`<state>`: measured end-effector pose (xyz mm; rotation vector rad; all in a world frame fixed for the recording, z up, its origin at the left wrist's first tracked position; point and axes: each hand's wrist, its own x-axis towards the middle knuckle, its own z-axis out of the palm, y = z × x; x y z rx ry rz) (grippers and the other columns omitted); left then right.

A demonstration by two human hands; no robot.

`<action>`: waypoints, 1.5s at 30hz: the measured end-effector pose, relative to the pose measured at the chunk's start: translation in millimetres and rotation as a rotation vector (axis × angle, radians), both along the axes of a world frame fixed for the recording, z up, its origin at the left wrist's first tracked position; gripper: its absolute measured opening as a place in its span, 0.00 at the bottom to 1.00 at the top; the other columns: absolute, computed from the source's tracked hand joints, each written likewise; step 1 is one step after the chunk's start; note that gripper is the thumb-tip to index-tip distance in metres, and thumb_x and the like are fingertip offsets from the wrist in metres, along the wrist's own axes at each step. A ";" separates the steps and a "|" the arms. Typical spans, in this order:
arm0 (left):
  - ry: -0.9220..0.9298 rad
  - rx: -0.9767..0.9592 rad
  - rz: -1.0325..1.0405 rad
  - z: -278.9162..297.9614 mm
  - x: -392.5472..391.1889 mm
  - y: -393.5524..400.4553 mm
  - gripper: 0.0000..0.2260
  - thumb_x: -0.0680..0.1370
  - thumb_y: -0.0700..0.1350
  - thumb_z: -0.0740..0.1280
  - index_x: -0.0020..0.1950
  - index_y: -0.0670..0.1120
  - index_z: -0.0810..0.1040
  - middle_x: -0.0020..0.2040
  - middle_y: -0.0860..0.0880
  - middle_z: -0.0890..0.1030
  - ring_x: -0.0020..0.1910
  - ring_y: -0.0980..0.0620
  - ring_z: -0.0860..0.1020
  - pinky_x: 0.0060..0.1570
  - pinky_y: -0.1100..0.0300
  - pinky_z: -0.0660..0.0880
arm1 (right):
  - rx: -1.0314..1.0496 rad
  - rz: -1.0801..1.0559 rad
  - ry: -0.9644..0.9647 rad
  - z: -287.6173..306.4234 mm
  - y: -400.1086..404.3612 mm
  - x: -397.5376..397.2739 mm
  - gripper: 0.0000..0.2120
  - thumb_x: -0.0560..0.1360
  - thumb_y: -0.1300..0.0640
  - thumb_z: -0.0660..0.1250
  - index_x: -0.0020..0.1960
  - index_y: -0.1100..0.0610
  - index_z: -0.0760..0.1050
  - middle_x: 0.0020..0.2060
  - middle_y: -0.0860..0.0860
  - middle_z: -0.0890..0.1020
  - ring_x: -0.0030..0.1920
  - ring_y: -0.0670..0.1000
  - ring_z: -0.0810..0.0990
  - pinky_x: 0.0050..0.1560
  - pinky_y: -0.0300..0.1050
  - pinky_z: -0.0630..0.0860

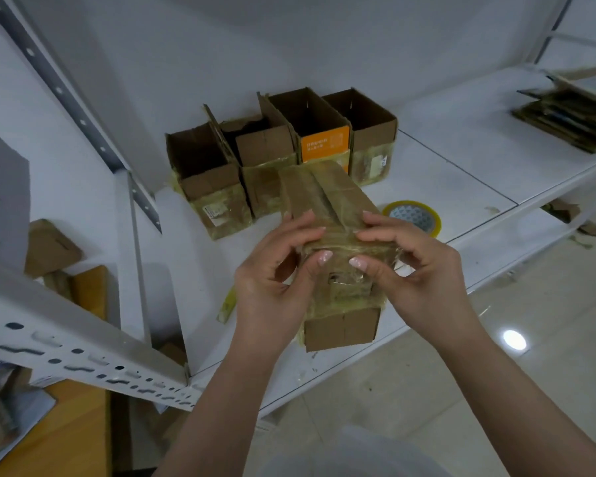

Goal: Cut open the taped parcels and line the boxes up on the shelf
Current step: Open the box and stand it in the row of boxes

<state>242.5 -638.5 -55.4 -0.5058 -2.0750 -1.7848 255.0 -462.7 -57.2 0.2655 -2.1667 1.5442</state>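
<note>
Two hands met on one taped parcel (327, 215), which I saw held above the front part of the white shelf (461, 160). My left hand (272, 270) clasped the parcel's near left corner, fingers curled over its top face and thumb pressed on the near face. My right hand (410, 266) gripped the near right corner in mirror fashion, fingertips on the top edge and thumb on the near face beside the left thumb. The parcel tilted away from me, its far end pointing toward the row of boxes; yellowish tape wrapped its upper part, and bare cardboard showed at the lower near end. Behind it, four opened boxes (279, 146) stood side by side against the back wall, the third bearing an orange label (324, 142). The parcel's far end overlapped my sight of the fronts of the middle boxes. A roll of tape (412, 216) lay on the shelf just right of the parcel, partly hidden behind my right fingers. Flattened cardboard (572, 111) was stacked at the far right of the shelf. More cardboard boxes (50, 249) sat on the neighbouring rack at left.
</note>
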 end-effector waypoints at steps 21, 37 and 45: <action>-0.026 -0.037 0.040 18.4 3.5 5.9 0.10 0.71 0.47 0.72 0.52 0.54 0.82 0.58 0.56 0.81 0.69 0.58 0.70 0.68 0.57 0.69 | -0.025 0.072 0.080 21.9 6.9 1.3 0.08 0.72 0.59 0.72 0.50 0.50 0.80 0.58 0.49 0.80 0.62 0.47 0.79 0.57 0.48 0.79; 0.034 -0.060 0.046 27.7 12.0 6.5 0.09 0.78 0.38 0.66 0.57 0.46 0.80 0.59 0.53 0.80 0.64 0.60 0.75 0.67 0.43 0.71 | -0.251 0.052 0.057 19.3 5.2 10.0 0.10 0.73 0.65 0.69 0.52 0.54 0.79 0.58 0.55 0.82 0.60 0.49 0.81 0.60 0.54 0.79; -0.062 0.080 -0.012 36.9 13.9 7.9 0.15 0.77 0.43 0.67 0.64 0.44 0.78 0.63 0.52 0.80 0.63 0.60 0.77 0.60 0.61 0.76 | -0.214 0.042 0.020 28.0 7.4 10.5 0.12 0.74 0.62 0.71 0.57 0.54 0.79 0.58 0.53 0.82 0.60 0.42 0.80 0.58 0.41 0.78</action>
